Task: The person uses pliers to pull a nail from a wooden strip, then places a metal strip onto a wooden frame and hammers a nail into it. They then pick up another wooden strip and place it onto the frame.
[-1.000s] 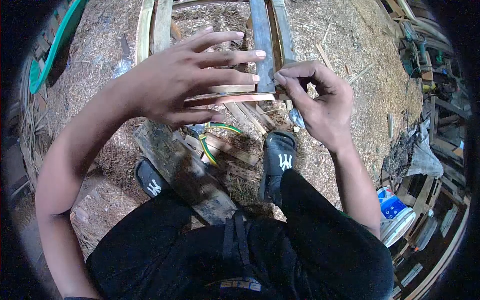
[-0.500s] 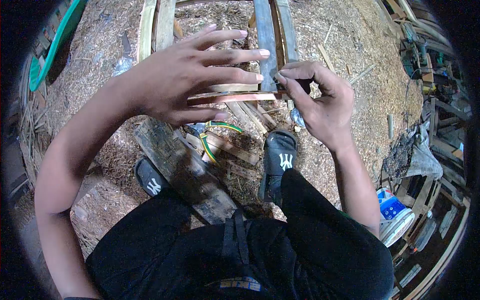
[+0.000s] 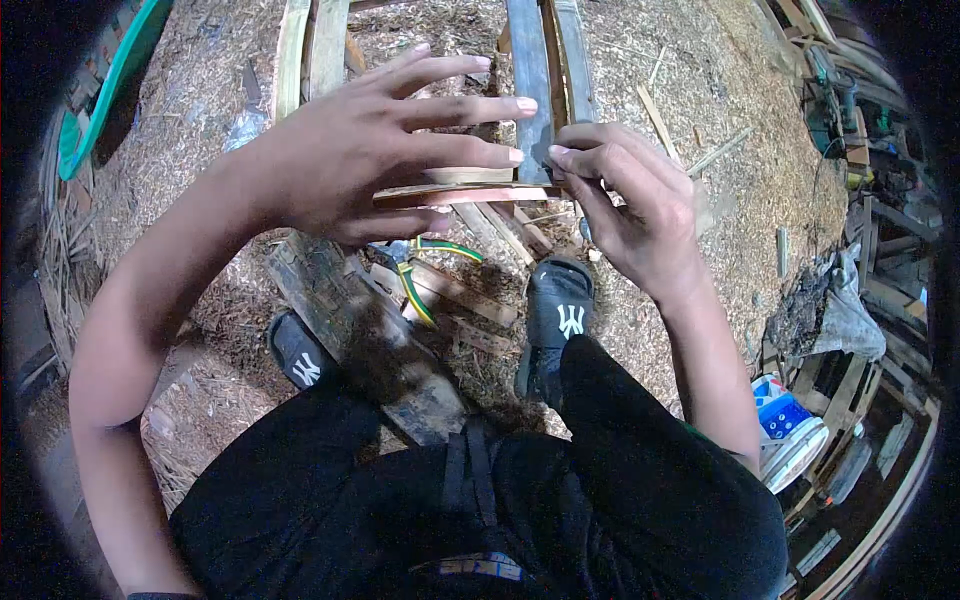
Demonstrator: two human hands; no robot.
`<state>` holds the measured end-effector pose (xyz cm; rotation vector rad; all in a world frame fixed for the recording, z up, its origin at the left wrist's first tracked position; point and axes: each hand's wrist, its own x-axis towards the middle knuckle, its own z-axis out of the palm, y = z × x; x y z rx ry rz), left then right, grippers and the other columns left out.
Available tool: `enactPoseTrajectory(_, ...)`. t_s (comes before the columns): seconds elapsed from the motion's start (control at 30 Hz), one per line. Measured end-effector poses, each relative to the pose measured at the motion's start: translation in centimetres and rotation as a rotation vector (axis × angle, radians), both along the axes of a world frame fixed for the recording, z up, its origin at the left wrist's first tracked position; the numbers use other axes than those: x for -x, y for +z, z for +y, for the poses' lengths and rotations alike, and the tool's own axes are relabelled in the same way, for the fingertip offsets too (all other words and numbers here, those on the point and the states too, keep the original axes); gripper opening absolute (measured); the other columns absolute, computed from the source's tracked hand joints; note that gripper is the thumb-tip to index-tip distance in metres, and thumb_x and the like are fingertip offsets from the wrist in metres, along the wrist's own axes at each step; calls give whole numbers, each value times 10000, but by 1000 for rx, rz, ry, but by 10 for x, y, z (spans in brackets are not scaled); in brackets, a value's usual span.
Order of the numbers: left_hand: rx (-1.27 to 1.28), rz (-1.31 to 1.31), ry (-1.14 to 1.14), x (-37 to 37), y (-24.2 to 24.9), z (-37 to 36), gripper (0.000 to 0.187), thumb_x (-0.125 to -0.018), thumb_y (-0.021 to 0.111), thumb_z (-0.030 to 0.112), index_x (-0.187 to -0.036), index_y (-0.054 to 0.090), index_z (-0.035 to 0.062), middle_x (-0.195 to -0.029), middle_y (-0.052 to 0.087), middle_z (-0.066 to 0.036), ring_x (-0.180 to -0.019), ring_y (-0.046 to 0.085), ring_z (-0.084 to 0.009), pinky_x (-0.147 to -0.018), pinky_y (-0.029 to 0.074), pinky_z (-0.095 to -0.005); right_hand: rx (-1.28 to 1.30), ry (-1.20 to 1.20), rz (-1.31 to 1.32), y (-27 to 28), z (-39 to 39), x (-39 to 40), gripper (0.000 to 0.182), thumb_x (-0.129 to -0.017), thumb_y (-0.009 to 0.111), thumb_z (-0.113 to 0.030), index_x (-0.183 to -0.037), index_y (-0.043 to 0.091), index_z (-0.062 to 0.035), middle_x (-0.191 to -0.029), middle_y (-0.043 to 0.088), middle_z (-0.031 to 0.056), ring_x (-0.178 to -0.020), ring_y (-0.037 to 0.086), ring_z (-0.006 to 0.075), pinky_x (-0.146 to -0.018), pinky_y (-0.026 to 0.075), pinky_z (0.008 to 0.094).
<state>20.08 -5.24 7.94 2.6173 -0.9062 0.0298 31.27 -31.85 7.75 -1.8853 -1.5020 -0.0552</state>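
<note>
My left hand [image 3: 390, 140] is spread wide with its palm down over the near end of a wooden frame, its fingers pointing right. Beneath it runs a thin reddish wood strip [image 3: 480, 195] across the frame's near end. At the strip's right end, my right hand [image 3: 625, 190] pinches thumb and forefinger together beside a grey wooden slat [image 3: 530, 90]. Whatever sits between those fingertips is too small to make out. Two pale slats [image 3: 328, 60] form the frame's left side.
Green-and-yellow handled pliers [image 3: 415, 292] lie on wood scraps between my feet. A dark plank [image 3: 365, 340] slants beside them. Sawdust covers the ground. At the right are a blue-and-white container [image 3: 790, 430], a grey cloth [image 3: 845, 310] and piled wood.
My right hand has turned slightly, its fingers closing together more near the strip's end. My left hand has barely moved.
</note>
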Motion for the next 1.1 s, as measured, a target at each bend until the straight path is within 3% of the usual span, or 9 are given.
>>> enactPoseTrajectory(0.47,30,14,-43,-2,1,2,652,-838,715,284,-1469,557,228,-1649,366,-68,-1505,307,-413,-1237,289,-561,-160,-79,84,-8,-4,3,235,-854,690,86,-1069,718,-4,-932,717,153,-858,723,280,-761,575,358)
enactPoseTrajectory(0.53,20,34,-46,-3,3,3,665,-839,723,299,-1476,551,220,-1653,358,-74,-1504,315,-393,-1238,295,-544,-181,-93,119,-5,-5,6,235,-892,655,97,-1097,722,2,-948,729,150,-861,728,231,-753,572,332)
enactPoseTrajectory(0.6,35,62,-32,-3,5,2,675,-834,735,307,-1475,550,210,-1645,371,-80,-1499,328,-384,-1237,300,-535,-169,-204,417,-2,-9,8,203,-928,632,93,-1095,719,18,-973,742,139,-860,724,184,-737,566,304)
enactPoseTrajectory(0.73,101,134,24,-3,5,0,683,-837,758,321,-1468,547,165,-1613,418,-96,-1480,367,-367,-1232,318,-519,-274,-222,407,-8,-18,-9,190,-970,638,18,-1141,721,11,-1002,754,123,-827,705,144,-732,564,274)
enactPoseTrajectory(0.9,159,-59,153,-2,2,-24,548,-816,826,162,-1313,604,94,-1463,565,-85,-1391,484,-346,-1140,433,-471,-133,-456,413,-30,-36,-40,207,-1021,609,-69,-1184,724,-12,-992,756,110,-867,702,127,-744,557,265)
enactPoseTrajectory(1.07,225,-90,230,-10,3,-43,516,-798,836,137,-1274,644,81,-1381,610,-100,-1362,512,-344,-1121,445,-464,86,-622,512,-112,-73,-58,246,-1010,619,-142,-1206,731,-44,-1039,771,157,-920,746,212,-842,570,346)
enactPoseTrajectory(1.1,244,-88,254,-11,4,-45,484,-787,842,116,-1240,674,86,-1352,625,-102,-1356,518,-340,-1110,452,-463,141,-649,513,-119,-78,-57,248,-1000,630,-153,-1197,738,-46,-1093,762,175,-974,751,264,-879,568,369)
